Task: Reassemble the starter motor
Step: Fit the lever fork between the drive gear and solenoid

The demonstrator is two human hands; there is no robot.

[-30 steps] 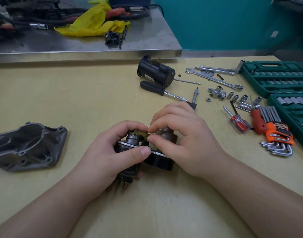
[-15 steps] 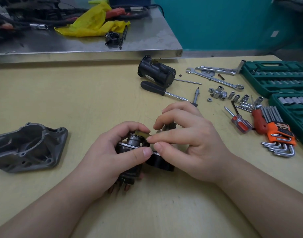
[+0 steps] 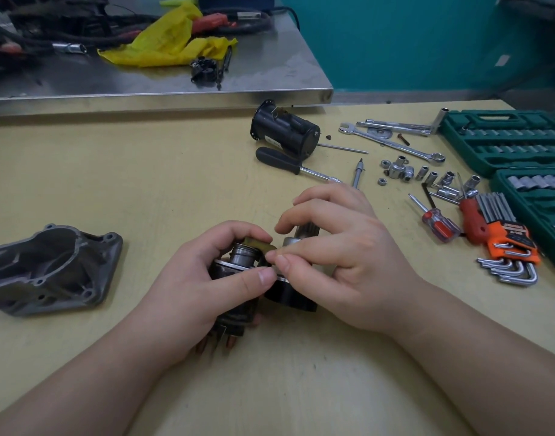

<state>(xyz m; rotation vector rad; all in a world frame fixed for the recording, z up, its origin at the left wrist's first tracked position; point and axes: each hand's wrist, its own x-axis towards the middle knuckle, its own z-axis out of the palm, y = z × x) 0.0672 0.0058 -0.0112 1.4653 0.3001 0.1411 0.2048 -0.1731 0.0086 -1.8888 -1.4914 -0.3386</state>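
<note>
My left hand (image 3: 200, 278) grips the starter motor assembly (image 3: 238, 278) over the bench (image 3: 144, 184) in front of me. My right hand (image 3: 339, 265) pinches the small brass lever (image 3: 260, 245) on its top, beside the black motor housing (image 3: 284, 132) lying farther back.

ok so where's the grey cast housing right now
In the head view the grey cast housing lies on the yellow table at the far left, untouched, left of the left hand.

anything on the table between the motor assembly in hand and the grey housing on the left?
Nothing visible. The tabletop between the motor assembly, gripped by the left hand and right hand, and the grey housing is bare; the tools lie to the right.
</note>
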